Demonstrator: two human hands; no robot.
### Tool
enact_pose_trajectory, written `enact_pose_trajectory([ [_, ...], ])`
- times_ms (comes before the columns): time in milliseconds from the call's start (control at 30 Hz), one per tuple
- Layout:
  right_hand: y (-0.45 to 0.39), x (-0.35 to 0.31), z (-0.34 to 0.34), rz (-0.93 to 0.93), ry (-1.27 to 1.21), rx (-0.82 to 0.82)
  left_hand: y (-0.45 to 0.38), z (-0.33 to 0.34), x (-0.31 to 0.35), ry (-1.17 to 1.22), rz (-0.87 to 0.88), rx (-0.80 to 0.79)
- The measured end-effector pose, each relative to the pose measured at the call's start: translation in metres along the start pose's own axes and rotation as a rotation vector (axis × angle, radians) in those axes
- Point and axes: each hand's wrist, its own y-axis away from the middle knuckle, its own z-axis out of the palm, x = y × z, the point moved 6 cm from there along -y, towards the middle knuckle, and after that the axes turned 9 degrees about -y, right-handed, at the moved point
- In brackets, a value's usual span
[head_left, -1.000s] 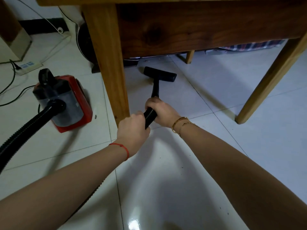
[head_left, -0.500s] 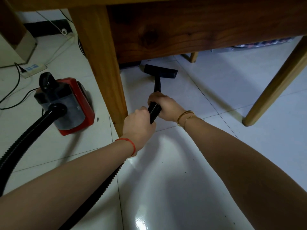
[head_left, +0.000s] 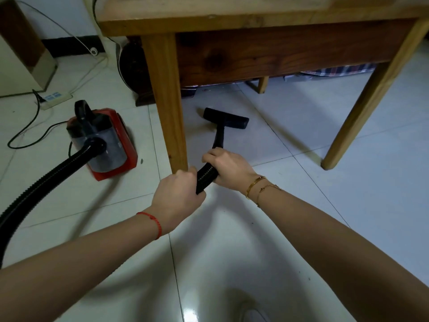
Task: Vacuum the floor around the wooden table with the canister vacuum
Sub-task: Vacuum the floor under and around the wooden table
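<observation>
Nearest, the left hand (head_left: 177, 198) is wrapped round the ribbed hose (head_left: 205, 177), and just ahead the right hand (head_left: 228, 169) curls its fingers over the hose where it meets the stiff neck; both grip tight, close together. The nozzle (head_left: 226, 118) lies flat on the floor (head_left: 255, 228) just under the table (head_left: 255, 22), beside the near leg (head_left: 169, 108). Judging by this, the job is mid-way: the strip inside that leg is being worked, while the tiles deeper under the table and round the right leg (head_left: 369, 98) look yet to be covered; how clean the near tiles are cannot be told, though a few dark specks show. To the left the vacuum (head_left: 104, 140) sits well clear, its hose looping back. That near leg crowds the hands and will limit sideways sweeps. Farther off, a power strip (head_left: 55, 98) with trailing cords, a dark round object (head_left: 132, 66) and a far leg (head_left: 263, 83) could snag the nozzle.
</observation>
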Motion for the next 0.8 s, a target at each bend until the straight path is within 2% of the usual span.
enact_pose_trajectory([
  [233,0.025,-0.041,-0.007,0.038,0.104,0.02,0.033,-0.009,-0.013,-0.058,0.065,0.011],
  [400,0.033,-0.045,-0.008,0.062,0.151,0.019,0.038,-0.007,-0.012,-0.066,0.121,-0.021],
  [800,0.028,0.045,-0.029,0.288,0.085,0.004,-0.039,0.002,0.042,0.029,0.163,0.057],
])
